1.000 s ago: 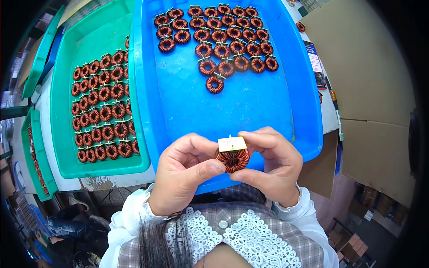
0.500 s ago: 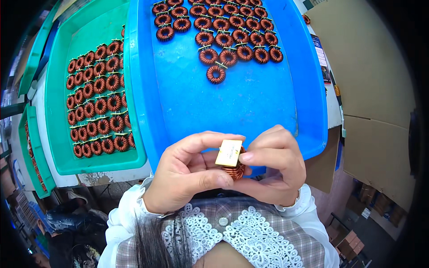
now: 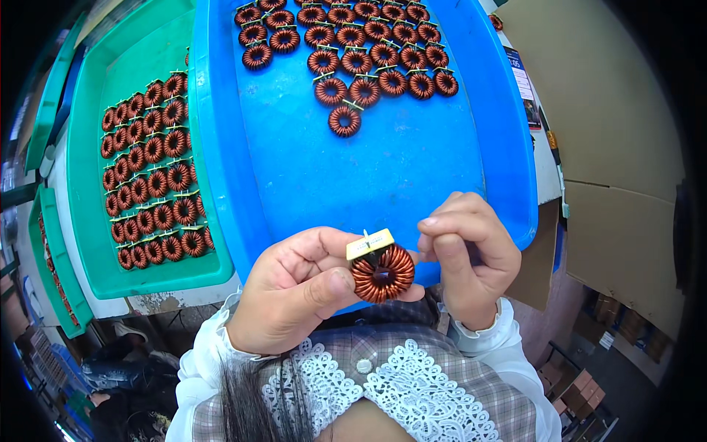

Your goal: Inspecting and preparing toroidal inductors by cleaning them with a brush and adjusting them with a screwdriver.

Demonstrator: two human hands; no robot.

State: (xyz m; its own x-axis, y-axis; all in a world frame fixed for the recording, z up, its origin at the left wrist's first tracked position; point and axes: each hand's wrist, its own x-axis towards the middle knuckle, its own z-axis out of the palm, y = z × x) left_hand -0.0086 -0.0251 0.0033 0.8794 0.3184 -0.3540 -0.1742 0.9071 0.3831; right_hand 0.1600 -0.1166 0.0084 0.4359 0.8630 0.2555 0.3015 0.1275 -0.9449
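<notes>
Between the thumb and fingers of my left hand (image 3: 298, 291) is a copper-wound toroidal coil (image 3: 384, 274). Its ring faces up, with the centre hole showing. A yellow base plate (image 3: 374, 244) sits across the coil's far side, and a thin pin stands up at the plate. My right hand (image 3: 471, 254) is just right of the coil and apart from it. The fingers there are curled, with thumb and forefinger tips close together, and nothing shows between them.
Beyond my hands lies a large blue tray (image 3: 508, 169) with rows of similar coils (image 3: 364, 90) at its far end. To the left, a green tray (image 3: 166, 283) holds more coils in rows. Cardboard (image 3: 611, 110) stands on the right.
My right hand has let go of the coil and drawn back to the right. In my left hand the coil has turned, so its ring and hole now show.
</notes>
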